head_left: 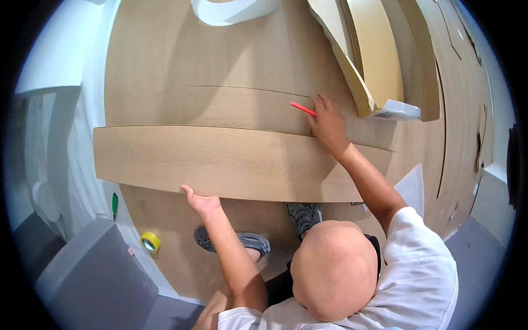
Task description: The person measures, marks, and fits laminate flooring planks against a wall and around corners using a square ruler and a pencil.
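A long light-wood floor plank point(231, 160) lies crosswise in front of me. My left hand point(204, 204) grips its near edge left of the middle, with the thumb at the edge and the fingers hidden under the board. At the far edge, toward the right end, rests my right hand point(329, 122). A slim red pen or pencil point(303, 108) sticks out of it to the left, held between the fingers. Just beyond the plank, another strip of wood board point(247, 104) of the same colour shows on the floor.
At the far right stands an opened cardboard box point(426, 66) with a board point(379, 55) in it. A white roll point(234, 11) sits at the far edge. On the left are yellow tape point(149, 242), a green-handled tool point(115, 206) and grey panels point(99, 275). Grey clogs point(303, 217) are near the plank.
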Demonstrator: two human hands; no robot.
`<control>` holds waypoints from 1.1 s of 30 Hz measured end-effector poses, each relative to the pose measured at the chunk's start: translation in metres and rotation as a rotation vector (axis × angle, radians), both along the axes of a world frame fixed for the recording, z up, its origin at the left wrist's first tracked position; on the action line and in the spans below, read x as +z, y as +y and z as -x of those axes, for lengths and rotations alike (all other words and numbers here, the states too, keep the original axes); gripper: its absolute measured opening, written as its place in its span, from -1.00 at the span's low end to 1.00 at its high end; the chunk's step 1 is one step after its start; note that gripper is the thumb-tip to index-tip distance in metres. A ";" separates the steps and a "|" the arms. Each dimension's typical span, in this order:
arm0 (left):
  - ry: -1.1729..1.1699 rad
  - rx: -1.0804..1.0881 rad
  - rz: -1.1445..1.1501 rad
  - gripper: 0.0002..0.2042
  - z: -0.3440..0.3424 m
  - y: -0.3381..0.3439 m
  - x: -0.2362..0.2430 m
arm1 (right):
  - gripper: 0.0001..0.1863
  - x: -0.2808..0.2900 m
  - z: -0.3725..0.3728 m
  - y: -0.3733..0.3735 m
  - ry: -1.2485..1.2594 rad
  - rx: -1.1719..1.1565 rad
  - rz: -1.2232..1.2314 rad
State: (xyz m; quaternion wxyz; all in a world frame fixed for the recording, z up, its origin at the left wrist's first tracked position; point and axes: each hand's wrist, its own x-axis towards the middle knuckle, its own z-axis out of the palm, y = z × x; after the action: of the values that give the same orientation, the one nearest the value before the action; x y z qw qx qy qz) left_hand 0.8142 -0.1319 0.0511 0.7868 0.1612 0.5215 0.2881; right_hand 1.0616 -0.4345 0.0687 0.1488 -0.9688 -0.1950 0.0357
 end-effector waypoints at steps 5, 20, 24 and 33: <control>0.061 -0.034 0.032 -0.41 -0.034 0.000 -0.013 | -0.54 0.029 0.048 -0.095 -0.058 -0.075 0.017; 0.070 -0.071 0.009 -0.40 -0.064 -0.018 -0.039 | -0.36 -0.014 -0.040 -0.194 -0.005 -0.527 0.374; 0.116 -0.092 -0.002 -0.39 -0.070 -0.022 -0.033 | -0.43 -0.039 -0.057 -0.216 -0.059 -0.539 0.278; 0.205 -0.255 -0.121 -0.35 -0.057 -0.006 -0.050 | -0.39 -0.021 -0.082 -0.264 0.012 -0.503 -0.085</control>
State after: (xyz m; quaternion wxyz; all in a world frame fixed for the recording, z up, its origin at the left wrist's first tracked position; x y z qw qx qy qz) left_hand 0.8708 -0.1378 0.0011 0.7485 0.3016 0.5562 0.1987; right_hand 1.1431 -0.6989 0.0478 0.1947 -0.9795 0.0516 -0.0048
